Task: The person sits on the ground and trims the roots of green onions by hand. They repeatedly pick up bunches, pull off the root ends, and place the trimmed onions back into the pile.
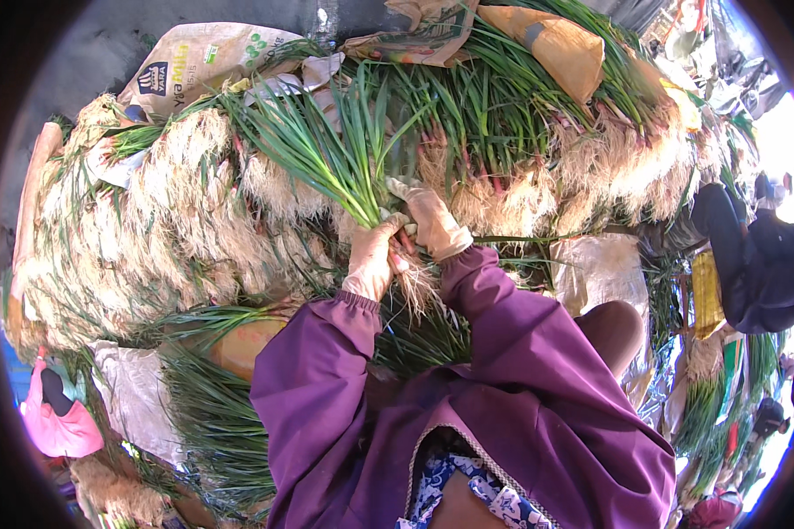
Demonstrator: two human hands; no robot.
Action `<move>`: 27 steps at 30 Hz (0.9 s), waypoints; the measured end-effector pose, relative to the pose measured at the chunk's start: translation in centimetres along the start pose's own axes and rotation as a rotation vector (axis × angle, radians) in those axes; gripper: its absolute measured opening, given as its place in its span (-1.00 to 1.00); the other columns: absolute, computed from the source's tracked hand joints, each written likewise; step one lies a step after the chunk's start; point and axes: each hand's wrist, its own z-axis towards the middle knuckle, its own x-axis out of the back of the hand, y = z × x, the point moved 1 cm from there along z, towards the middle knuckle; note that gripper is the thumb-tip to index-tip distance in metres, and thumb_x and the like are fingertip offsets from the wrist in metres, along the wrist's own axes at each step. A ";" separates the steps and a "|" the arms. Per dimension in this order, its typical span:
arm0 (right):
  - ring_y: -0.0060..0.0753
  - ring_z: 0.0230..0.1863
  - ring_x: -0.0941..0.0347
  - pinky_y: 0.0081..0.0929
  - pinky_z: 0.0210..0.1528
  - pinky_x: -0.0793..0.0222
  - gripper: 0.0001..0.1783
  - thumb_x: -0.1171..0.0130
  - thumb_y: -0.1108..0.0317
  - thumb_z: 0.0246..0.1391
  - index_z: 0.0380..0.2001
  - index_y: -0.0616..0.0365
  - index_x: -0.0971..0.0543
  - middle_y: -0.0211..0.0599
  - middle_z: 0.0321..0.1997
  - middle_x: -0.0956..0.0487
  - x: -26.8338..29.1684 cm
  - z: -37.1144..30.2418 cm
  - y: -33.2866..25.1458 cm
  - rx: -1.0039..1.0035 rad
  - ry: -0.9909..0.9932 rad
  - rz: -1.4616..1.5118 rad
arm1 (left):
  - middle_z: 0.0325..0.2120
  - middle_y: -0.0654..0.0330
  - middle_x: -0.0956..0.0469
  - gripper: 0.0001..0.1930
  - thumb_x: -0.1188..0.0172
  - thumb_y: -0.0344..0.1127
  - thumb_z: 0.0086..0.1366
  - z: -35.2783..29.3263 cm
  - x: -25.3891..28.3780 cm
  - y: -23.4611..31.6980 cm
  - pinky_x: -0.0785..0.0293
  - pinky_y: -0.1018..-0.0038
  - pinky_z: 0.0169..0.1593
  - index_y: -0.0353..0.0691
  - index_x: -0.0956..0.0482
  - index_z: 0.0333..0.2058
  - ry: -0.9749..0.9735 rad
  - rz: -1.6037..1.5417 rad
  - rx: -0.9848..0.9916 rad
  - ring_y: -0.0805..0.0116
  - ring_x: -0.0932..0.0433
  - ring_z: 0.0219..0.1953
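Between my two pale-gloved hands is a bunch of spring onions (337, 167). Its long green leaves fan out up and to the left, and the stringy roots (417, 286) hang below my hands. My left hand (372, 257) is wrapped round the stems just above the roots. Closed against the right side of the same stems is my right hand (439, 222), its fingertips partly hidden. The pinkish stem ends show between the hands.
A long heap of spring onions (185, 194) lies across in front, roots toward me. Printed sacks (212, 66) and an orange-brown sack (547, 44) lie along its far side. More leaves (216, 423) pile up at lower left. People in pink (62, 419) and dark clothes (763, 273) are at the sides.
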 end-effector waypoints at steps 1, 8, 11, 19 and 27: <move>-0.49 -0.22 -0.48 -0.53 -0.20 -0.39 -0.62 -0.04 0.09 0.26 -0.01 0.13 -0.48 -0.31 -0.20 -0.57 -0.7 0.3 0.1 -0.127 0.109 0.128 | -0.65 0.08 -0.54 -0.92 -0.16 -0.50 0.20 0.0 0.1 0.0 -0.36 0.51 -0.76 -0.41 -0.52 -0.36 0.029 -0.059 -0.017 0.32 -0.48 -0.76; -0.47 -0.33 -0.44 -0.49 -0.26 -0.39 -0.68 0.09 0.18 0.32 -0.05 0.14 -0.48 -0.36 -0.35 -0.54 -2.2 2.3 0.6 -0.063 0.172 -0.327 | -0.68 0.13 -0.51 -0.89 -0.14 -0.40 0.23 -0.6 0.6 1.5 -0.24 0.57 -0.81 -0.35 -0.51 -0.36 -0.001 0.115 0.080 0.38 -0.46 -0.75; -0.41 -0.31 -0.40 -0.42 -0.23 -0.34 -0.62 0.11 0.09 0.31 -0.15 0.16 -0.54 -0.33 -0.41 -0.52 -2.6 4.4 0.0 -0.214 0.299 -0.370 | -0.64 0.10 -0.54 -0.88 -0.17 -0.41 0.22 -1.3 0.6 2.4 -0.30 0.56 -0.77 -0.37 -0.51 -0.39 0.043 0.084 0.087 0.39 -0.47 -0.74; -0.24 -0.38 -0.49 -0.29 -0.24 -0.43 -0.58 0.11 0.08 0.26 -0.29 0.25 -0.53 -0.13 -0.44 -0.55 4.0 1.8 4.8 0.325 0.252 -1.174 | -0.49 0.05 -0.59 -0.78 -0.26 -0.34 0.19 -2.3 1.6 1.2 -0.52 0.38 -0.47 -0.34 -0.48 -0.27 -0.175 -0.056 0.169 0.26 -0.56 -0.52; -0.05 -0.13 -0.55 -0.22 -0.13 -0.47 -0.64 -0.07 0.09 0.14 -0.14 0.10 -0.59 -0.03 -0.27 -0.63 7.5 -6.5 4.8 -0.173 -0.155 -1.313 | -0.42 0.00 -0.61 -0.89 -0.25 -0.49 0.14 -1.5 1.4 0.7 -0.55 0.40 -0.47 -0.33 -0.49 -0.38 -0.202 -0.094 0.144 0.22 -0.61 -0.45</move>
